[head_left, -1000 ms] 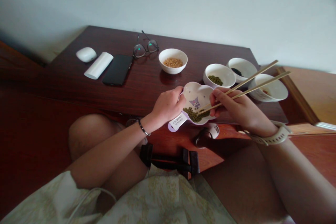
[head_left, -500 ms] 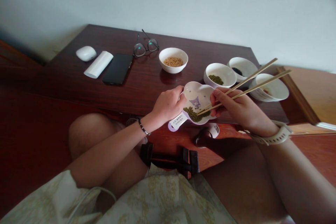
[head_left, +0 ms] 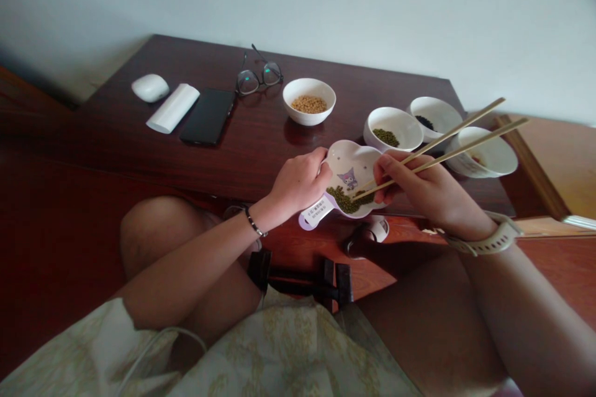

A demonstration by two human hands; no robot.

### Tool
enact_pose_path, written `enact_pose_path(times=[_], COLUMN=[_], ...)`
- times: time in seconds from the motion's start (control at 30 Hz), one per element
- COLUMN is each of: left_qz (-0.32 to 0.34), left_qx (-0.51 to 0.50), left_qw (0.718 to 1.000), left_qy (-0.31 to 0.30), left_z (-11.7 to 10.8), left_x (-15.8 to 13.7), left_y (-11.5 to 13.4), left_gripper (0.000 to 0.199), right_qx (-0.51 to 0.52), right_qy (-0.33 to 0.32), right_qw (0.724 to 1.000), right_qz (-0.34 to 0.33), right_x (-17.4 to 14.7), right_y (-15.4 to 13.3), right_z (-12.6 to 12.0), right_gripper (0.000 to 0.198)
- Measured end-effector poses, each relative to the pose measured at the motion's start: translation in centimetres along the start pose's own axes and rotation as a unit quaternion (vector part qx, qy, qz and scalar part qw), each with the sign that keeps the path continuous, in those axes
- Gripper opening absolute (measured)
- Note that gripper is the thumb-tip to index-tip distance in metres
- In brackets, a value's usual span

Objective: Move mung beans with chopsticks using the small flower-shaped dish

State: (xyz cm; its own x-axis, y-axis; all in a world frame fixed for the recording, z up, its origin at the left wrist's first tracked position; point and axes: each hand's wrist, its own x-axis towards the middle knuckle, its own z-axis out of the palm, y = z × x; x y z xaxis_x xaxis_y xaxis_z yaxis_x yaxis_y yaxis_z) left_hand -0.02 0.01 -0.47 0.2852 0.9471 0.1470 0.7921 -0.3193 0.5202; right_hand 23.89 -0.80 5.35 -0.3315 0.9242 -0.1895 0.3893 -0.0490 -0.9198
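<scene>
My left hand [head_left: 302,181] is closed on the left rim of a white and lilac cloud-shaped dish [head_left: 350,158] with a short labelled handle and a cartoon figure inside. Small green beans [head_left: 342,200] lie along the near side of the dish, which is tilted toward me. A pair of wooden chopsticks [head_left: 459,147] is gripped in my right hand [head_left: 421,189], their tips down among the green beans. Just beyond the dish stands a white bowl [head_left: 410,124] with some green beans at its bottom.
A bowl of yellow beans [head_left: 309,84] stands mid-table. At the right are a bowl with black beans [head_left: 440,110] and a bowl [head_left: 498,152] with a little reddish content. Glasses [head_left: 259,79], a black phone [head_left: 208,116], a white case [head_left: 173,108] and a white rounded object [head_left: 150,87] lie left.
The view has shifted slightly, so the table things appear a little higher. Both hands keep their hold, and the chopstick tips remain among the beans.
</scene>
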Motion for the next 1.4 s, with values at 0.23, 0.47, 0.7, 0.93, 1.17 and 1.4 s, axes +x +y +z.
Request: enact_pose_path(times=[0.23,0.47,0.7,0.93,1.17,1.4], left_qz=[0.002,0.001,-0.008,-0.007,-0.009,-0.012], left_qx=[0.006,-0.001,0.001,0.002,0.001,-0.005], left_qw=[1.0,1.0,1.0,1.0,1.0,1.0], left_qy=[-0.001,-0.003,-0.006,-0.006,-0.004,-0.007], left_z=[-0.02,-0.07,-0.17,-0.14,-0.22,-0.18], left_x=[-0.05,-0.05,-0.08,-0.02,-0.09,-0.04], left_y=[0.07,0.13,0.32,0.43,0.43,0.46], left_gripper=[0.031,0.031,0.031,0.03,0.031,0.032], right_qx=[-0.004,0.005,-0.005,-0.012,-0.021,-0.062], right_qy=[-0.004,-0.024,-0.027,-0.029,-0.034,-0.046], right_qw=[1.0,1.0,1.0,1.0,0.999,0.997], right_qz=[-0.004,0.006,-0.001,-0.001,-0.01,-0.022], right_x=[0.1,0.17,0.04,0.05,0.06,0.13], right_y=[0.32,0.53,0.23,0.01,0.07,0.3], right_z=[0.41,0.7,0.87,0.97,1.02,1.05], right_gripper=[0.051,0.049,0.051,0.05,0.049,0.045])
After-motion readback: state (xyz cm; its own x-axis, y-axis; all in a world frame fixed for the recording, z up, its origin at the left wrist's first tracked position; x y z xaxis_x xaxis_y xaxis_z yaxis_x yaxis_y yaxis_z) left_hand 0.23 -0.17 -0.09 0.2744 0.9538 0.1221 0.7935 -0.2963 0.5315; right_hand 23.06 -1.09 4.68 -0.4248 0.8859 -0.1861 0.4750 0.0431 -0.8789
